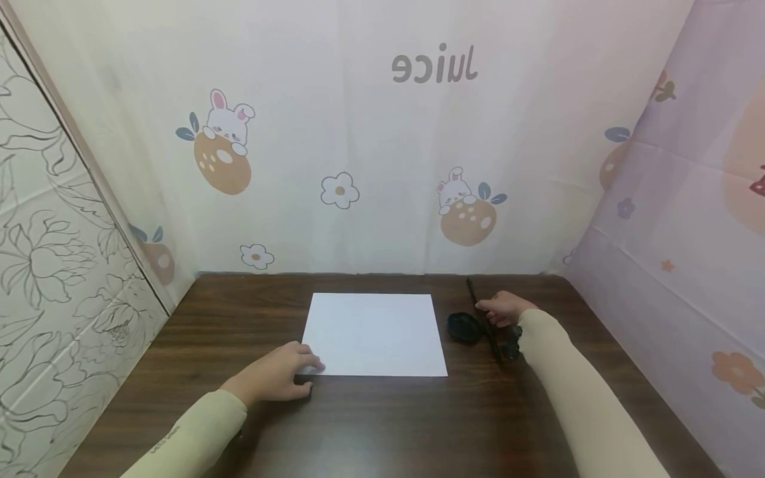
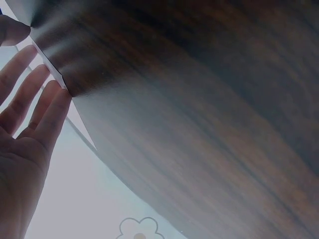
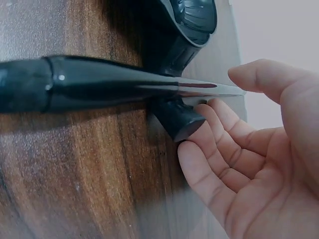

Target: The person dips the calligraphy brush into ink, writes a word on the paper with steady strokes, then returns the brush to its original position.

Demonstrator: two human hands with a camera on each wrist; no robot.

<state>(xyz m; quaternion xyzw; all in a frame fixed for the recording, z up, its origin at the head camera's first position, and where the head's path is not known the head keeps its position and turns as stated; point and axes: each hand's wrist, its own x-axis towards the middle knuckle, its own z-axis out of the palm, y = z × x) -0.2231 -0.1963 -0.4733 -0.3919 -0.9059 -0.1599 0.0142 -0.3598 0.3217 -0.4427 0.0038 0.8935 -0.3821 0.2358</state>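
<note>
A blank white sheet of paper point(image 1: 375, 335) lies flat on the table. My left hand point(image 1: 277, 373) rests at its near left corner, and in the left wrist view the extended fingers point(image 2: 52, 117) meet the sheet's edge. On the right, a slim dark brush point(image 3: 114, 82) lies slanted, its narrow end toward the wall. Beside it stands a black rounded dish point(image 1: 464, 328), with a short black stub point(image 3: 187, 124) under the brush. My right hand point(image 1: 505, 309) is at the brush; its fingertips are right at the stub, while the thumb stands apart beside the brush's narrow end.
The dark wood table point(image 1: 364, 425) meets a white printed curtain point(image 1: 382, 133) at its back edge. More patterned cloth point(image 1: 687, 265) hangs along the right, and a flower-drawn panel point(image 1: 60, 285) borders the left.
</note>
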